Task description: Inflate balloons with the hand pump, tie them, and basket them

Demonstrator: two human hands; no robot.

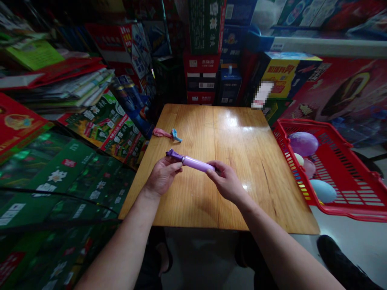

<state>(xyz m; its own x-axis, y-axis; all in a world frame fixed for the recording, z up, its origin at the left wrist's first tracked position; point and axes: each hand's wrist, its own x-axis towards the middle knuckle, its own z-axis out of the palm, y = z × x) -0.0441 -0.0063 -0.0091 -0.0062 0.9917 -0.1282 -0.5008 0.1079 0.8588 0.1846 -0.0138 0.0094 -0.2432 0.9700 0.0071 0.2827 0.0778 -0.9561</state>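
Observation:
A light purple hand pump (198, 164) is held between my two hands, tilted slightly down to the right above the wooden table (193, 129). At the pump's left end sits a dark purple uninflated balloon (174, 154). My left hand (163, 175) pinches at the balloon and that end of the pump. The pump's right end is in the grip of my right hand (228, 179), whose fingers are partly hidden. Beyond my left hand, a pink uninflated balloon (161, 132) and a blue one (176, 136) lie near the table's left edge.
To the right, a red basket (353, 161) holds several inflated balloons, among them a purple one (303, 143) and a blue one (323, 191). Stacked green boxes (60, 177) stand at the left, and more boxes (201, 78) line the table's far edge.

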